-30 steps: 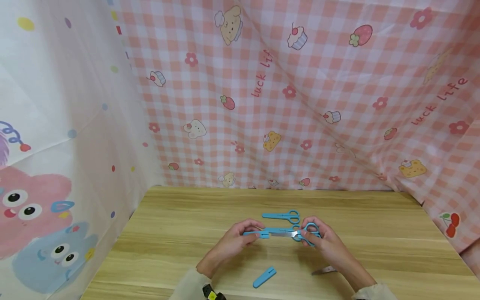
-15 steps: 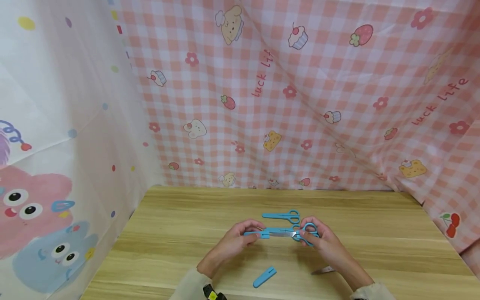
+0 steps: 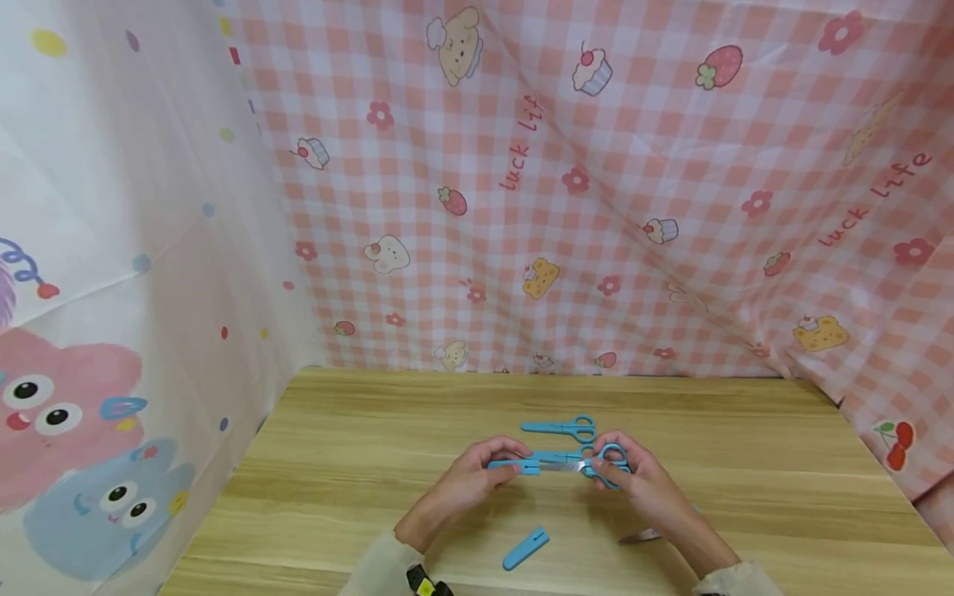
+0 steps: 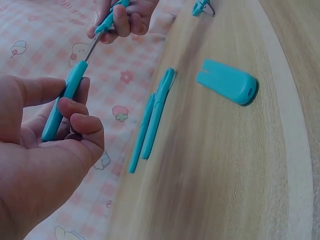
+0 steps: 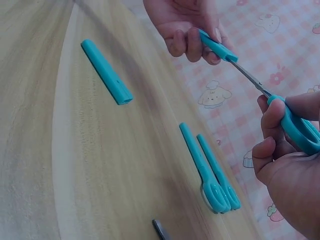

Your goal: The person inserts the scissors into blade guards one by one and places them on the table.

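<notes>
My left hand [image 3: 469,473] pinches a blue scissors cover [image 4: 65,102] between thumb and fingers. Opposite it, my right hand [image 3: 648,478] grips a pair of blue-handled scissors [image 5: 299,127] by the handles. The tips of the closed steel blades sit inside the mouth of the cover, while the rest of the blades shows between the hands. Both are held above the table. Behind them lie two covered blue scissors [image 3: 559,428], side by side; the nearer pair [image 3: 557,456] is partly hidden by the hands.
A loose blue cover [image 3: 526,548] lies on the wooden table [image 3: 358,497] nearer to me. Bare scissor blades [image 3: 639,536] show beside my right forearm, which hides their handles. A pink checked cloth [image 3: 417,207] hangs behind the table.
The right hand has moved slightly left with the scissors, and the left hand slightly right with the cover. Less of the blades shows between them now.
</notes>
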`<act>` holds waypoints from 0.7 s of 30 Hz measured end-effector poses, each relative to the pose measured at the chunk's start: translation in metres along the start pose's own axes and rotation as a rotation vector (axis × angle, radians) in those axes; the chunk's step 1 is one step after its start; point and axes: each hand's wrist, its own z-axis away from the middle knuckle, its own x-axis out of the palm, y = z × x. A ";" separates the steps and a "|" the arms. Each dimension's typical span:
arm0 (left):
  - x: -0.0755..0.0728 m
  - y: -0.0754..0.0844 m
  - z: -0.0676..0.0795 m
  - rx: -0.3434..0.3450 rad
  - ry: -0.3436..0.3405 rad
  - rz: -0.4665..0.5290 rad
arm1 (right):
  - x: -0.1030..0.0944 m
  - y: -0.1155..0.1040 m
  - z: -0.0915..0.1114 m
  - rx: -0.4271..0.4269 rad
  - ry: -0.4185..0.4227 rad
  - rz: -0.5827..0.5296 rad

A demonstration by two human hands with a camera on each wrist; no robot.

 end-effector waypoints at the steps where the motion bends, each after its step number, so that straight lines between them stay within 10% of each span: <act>1: 0.000 0.000 0.000 -0.003 -0.001 -0.002 | 0.001 0.000 0.000 0.004 -0.001 0.003; 21: 0.007 0.001 -0.004 0.019 -0.009 -0.031 | 0.009 0.002 -0.001 0.015 -0.011 0.061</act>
